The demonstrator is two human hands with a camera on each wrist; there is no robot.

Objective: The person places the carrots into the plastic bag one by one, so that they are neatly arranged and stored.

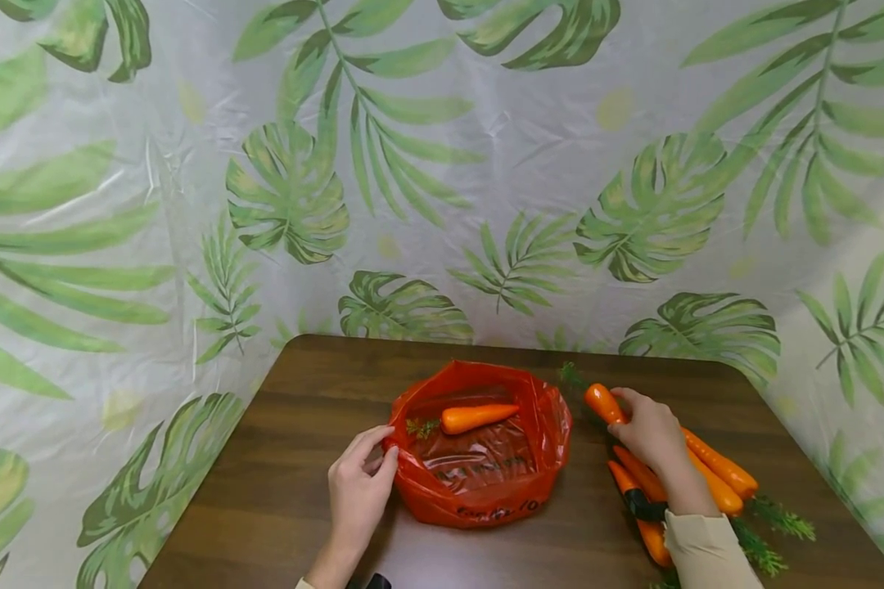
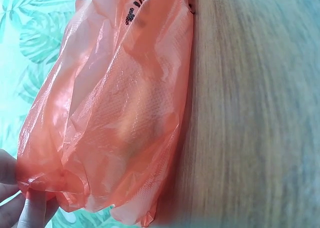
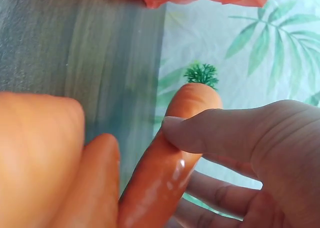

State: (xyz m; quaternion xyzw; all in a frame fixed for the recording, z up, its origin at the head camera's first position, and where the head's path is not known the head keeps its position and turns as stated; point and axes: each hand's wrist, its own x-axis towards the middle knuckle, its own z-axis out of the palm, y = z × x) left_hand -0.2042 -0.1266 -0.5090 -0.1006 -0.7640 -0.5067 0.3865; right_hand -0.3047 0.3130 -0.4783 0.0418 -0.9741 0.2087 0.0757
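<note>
Orange gloss closest in: several loose carrots (image 1: 729, 473) on the near right of the table (image 1: 265, 483), under and beside the person's right forearm. Should be light, firm, slightly slick; thick upper body the safe place to take hold, leafy tops likely too flimsy to lift by. Smooth, tapering, feathery green at the fat ends.

Left hand (image 1: 354, 489) next: thumb and fingers pinch the rim of the red bag (image 1: 442, 499) at its left side. Thin plastic, I judge: almost weightless, limp, easily torn if tugged. Best held by a gathered fold of rim, lightly, so the mouth keeps its shape. It sits mid-table, mouth upward, walls crumpled and see-through, black handwriting on the near side, not surely legible from here.

Inside the bag, one bright carrot (image 1: 479, 418) lies on its side, green tuft left, point right.

Right hand (image 1: 651, 433), to the right of the bag: thumb one side, fingers the other, gripping a carrot (image 1: 602, 401) near its blunt end. Sound hold, I'd say, though the long tapered part may dip. Rounded, shiny end; dark green sprig (image 1: 571, 374) just off it. Whether it is clear of the table, can't tell.

Farthest: pale sheet (image 1: 530, 172) printed with green leaves, behind the table's far edge
</note>
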